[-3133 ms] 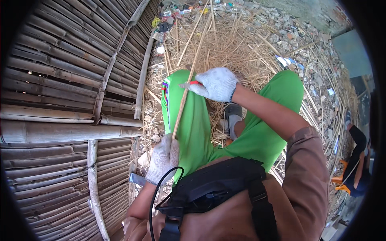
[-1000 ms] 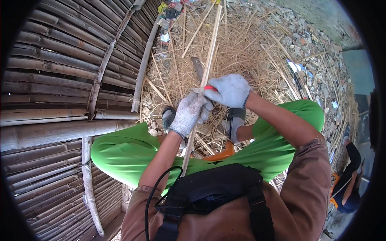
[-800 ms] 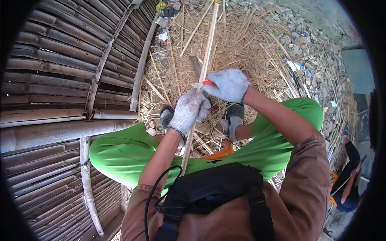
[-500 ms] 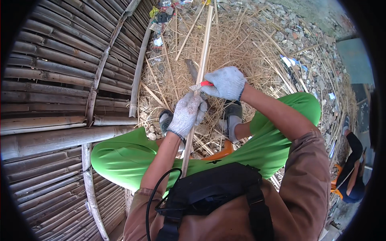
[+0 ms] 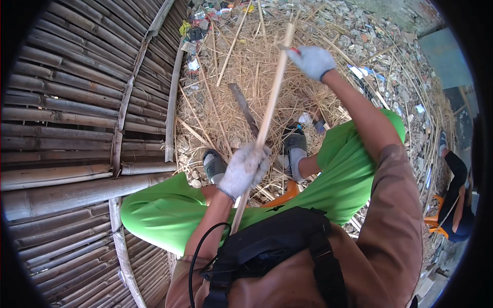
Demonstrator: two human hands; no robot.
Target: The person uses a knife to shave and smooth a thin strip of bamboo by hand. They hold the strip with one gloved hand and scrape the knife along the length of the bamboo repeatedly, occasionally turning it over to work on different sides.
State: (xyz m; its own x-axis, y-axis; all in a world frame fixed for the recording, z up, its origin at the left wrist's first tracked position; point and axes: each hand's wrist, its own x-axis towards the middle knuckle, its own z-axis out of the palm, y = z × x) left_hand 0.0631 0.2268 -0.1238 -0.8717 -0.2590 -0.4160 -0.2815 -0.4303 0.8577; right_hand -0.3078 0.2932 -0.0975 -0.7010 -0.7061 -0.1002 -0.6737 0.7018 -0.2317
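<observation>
My left hand (image 5: 244, 167), in a pale knit work glove, is closed around a long, light bamboo strip (image 5: 273, 97). The strip slants from my lap up and away over the straw, its far end raised. At that far end my right hand (image 5: 313, 60), gloved alike, grips a small red-handled knife (image 5: 294, 50). The knife's blade lies at the strip and is smeared by motion. Below the strip, on the straw, rests a dark, flat, blade-like piece (image 5: 241, 102).
A bamboo slat wall (image 5: 67, 108) stands close on the left. Straw shavings (image 5: 246, 66) and loose strips cover the ground, with rubble (image 5: 405, 92) to the right. Part of an orange stool (image 5: 287, 192) shows beneath me. Another person (image 5: 454, 205) sits at the far right.
My right hand has moved with the knife from beside my left hand up to the strip's far end. My left hand has shifted slightly nearer, still holding the strip.
</observation>
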